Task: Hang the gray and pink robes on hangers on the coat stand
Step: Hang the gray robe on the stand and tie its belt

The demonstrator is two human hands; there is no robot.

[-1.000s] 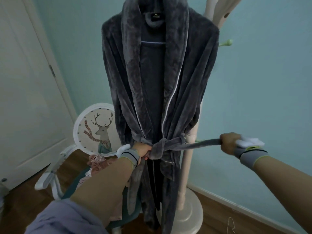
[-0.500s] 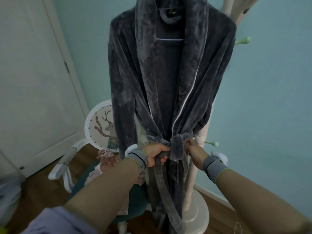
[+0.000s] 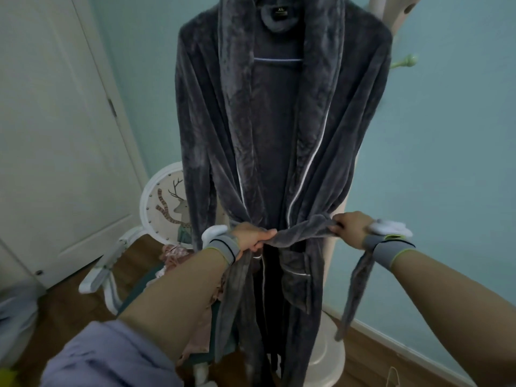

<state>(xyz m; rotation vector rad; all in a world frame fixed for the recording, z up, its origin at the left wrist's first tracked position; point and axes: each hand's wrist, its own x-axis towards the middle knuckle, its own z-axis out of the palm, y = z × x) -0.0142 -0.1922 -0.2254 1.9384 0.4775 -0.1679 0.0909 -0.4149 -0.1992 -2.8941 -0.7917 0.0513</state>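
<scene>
The gray robe (image 3: 282,141) hangs on a hanger (image 3: 277,60) from the white coat stand (image 3: 391,12), filling the middle of the view. Its gray belt (image 3: 304,233) stretches across the waist between my hands. My left hand (image 3: 251,239) grips the belt at the robe's front left. My right hand (image 3: 350,225) grips it at the right side, and the loose end (image 3: 354,289) dangles below that wrist. The pink robe (image 3: 173,254) lies bunched on the chair seat behind my left forearm, mostly hidden.
A white chair with a deer picture on its round back (image 3: 164,208) stands left of the robe. A white door (image 3: 55,135) fills the left. The stand's round base (image 3: 326,356) rests on the wood floor, near the blue wall (image 3: 446,149). A green peg (image 3: 405,62) juts right.
My hands were close together at the belt knot half a second ago; now they have moved apart, pulling the belt taut across the waist. The view has shifted slightly.
</scene>
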